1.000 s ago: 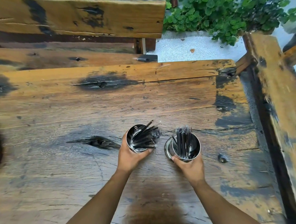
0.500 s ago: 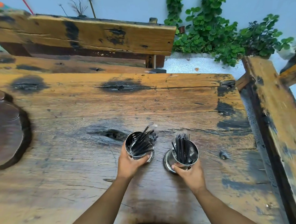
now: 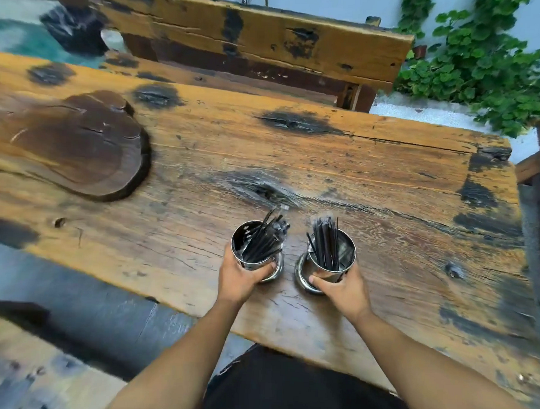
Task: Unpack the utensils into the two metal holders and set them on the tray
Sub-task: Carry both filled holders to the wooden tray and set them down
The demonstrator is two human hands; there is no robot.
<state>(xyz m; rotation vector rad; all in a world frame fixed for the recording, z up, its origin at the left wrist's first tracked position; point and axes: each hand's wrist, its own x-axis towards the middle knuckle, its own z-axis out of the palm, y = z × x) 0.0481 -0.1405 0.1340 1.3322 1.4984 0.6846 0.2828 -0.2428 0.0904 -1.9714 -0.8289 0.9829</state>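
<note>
Swung further into view since a moment ago, the dark wooden tray (image 3: pixel 74 144) (left edge cut off) lies well left of both metal holders (image 3: pixel 257 250), each gripped upright, left hand (image 3: pixel 243 278) and right hand (image 3: pixel 342 291), black utensils (image 3: pixel 324 246) blurred.

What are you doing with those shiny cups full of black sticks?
A person stands at a wooden table and holds two metal holders, one in each hand. The left hand grips the left holder and the right hand grips the right holder. Both are filled with black utensils. A dark wooden tray lies off to the left, and neither holder is on it yet.
</note>
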